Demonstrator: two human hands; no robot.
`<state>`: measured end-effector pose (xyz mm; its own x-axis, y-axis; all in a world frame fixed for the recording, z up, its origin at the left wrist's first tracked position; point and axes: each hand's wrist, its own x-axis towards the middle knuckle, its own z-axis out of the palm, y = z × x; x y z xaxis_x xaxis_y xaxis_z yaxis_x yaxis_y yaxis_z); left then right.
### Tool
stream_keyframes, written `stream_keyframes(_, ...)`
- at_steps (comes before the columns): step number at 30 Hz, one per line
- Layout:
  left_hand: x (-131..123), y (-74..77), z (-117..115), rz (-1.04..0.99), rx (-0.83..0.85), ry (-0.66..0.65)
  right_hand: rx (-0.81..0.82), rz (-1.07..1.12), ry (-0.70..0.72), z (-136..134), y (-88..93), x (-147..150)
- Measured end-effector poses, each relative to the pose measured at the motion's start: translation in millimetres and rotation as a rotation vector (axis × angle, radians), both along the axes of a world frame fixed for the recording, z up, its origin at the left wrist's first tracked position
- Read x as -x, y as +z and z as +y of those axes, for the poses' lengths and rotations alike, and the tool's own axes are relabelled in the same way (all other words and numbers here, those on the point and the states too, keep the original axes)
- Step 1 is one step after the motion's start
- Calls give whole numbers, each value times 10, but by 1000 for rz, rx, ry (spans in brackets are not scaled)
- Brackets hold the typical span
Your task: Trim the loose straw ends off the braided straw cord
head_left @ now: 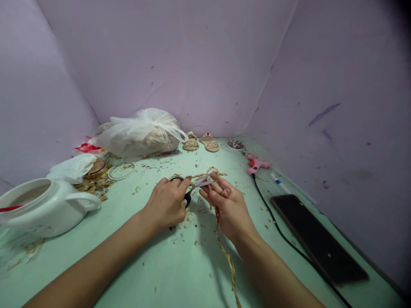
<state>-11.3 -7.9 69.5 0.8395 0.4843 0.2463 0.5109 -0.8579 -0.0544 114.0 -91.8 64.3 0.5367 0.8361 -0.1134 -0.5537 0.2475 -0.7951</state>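
My left hand (168, 201) is closed round the black handles of a pair of scissors (201, 182). The blades point right and look parted, reaching to the fingers of my right hand (229, 203). Between those fingers my right hand grips a braided straw cord (225, 252). One length of the cord hangs from the palm toward the table's near edge. More cord (215, 171) lies beyond the blades. Whether the blades touch the cord I cannot tell. Small straw clippings lie scattered on the table below my hands.
Left stands a white pot (48, 214); a tied plastic bag (144, 132) sits behind. Two small woven slippers (210, 143) lie at the back near a dish (236, 144). Right are a pink glue gun (257, 164) with black cable, a marker (279, 184) and a phone (317, 239).
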Motion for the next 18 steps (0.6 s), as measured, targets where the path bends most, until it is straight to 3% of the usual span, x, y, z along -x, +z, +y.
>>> stream_keyframes(7, -11, 17, -6, 14, 74, -6, -7, -27, 16, -8, 5, 8)
stream_keyframes(13, 4, 14, 6, -30, 243, 23, -21, -32, 30, -6, 3, 20)
stream_keyframes(18, 3, 36, 58, -349, 547, 19, 1, 32, -8, -1, 9, 5)
